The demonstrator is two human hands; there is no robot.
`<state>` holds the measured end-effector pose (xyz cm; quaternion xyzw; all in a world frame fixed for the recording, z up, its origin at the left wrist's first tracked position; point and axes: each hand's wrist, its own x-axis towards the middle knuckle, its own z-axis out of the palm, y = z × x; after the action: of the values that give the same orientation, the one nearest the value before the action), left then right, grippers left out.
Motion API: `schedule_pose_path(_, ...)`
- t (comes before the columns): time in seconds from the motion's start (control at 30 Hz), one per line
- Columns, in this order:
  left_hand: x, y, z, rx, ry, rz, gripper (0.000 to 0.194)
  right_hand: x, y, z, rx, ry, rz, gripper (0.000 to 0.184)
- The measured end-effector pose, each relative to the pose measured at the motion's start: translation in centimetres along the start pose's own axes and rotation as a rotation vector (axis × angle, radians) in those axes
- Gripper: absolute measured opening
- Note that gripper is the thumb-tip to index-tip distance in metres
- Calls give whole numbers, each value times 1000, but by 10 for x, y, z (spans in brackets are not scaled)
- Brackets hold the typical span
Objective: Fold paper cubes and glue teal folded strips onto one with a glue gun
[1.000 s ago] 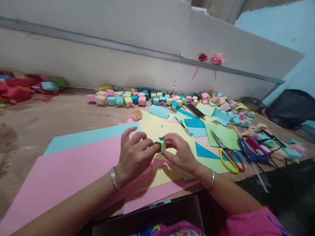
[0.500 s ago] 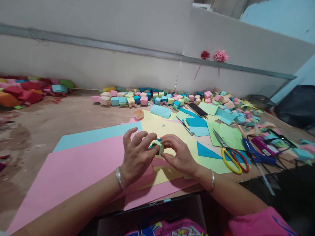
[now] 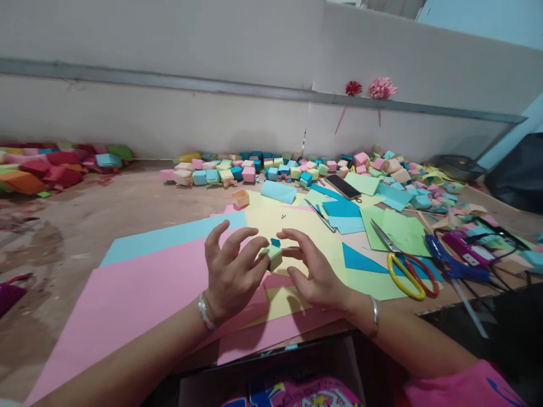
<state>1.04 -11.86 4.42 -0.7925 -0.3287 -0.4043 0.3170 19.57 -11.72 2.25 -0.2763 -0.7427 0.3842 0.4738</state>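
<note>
A small pale green paper box is pinched in my left hand, between thumb and fingers. A little blue paper piece stands up at its far edge. My right hand is just to the right of the box, thumb and fingers apart; I cannot tell whether a fingertip touches it. Beneath both hands lie a yellow paper sheet and a large pink paper sheet. A peach open paper box rests beyond my left hand.
Scissors, a blue glue gun and a phone lie to the right among green and blue paper. A tweezer-like metal tool is nearer. Many paper boxes line the wall, with red ones at far left.
My right hand has opened and drawn slightly away from the pale green box. The left hand still holds it, and more of the box and blue piece shows. The view has shifted slightly.
</note>
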Motion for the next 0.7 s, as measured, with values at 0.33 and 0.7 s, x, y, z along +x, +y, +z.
schedule_pose_path(0.33,-4,2,-3,-89,-50,-199,7,-11,3,1,20,-1,97,63)
schedule_pose_path(0.7,-28,-1,10,-350,-398,-404,36,-28,21,-3,-41,-69,146,58)
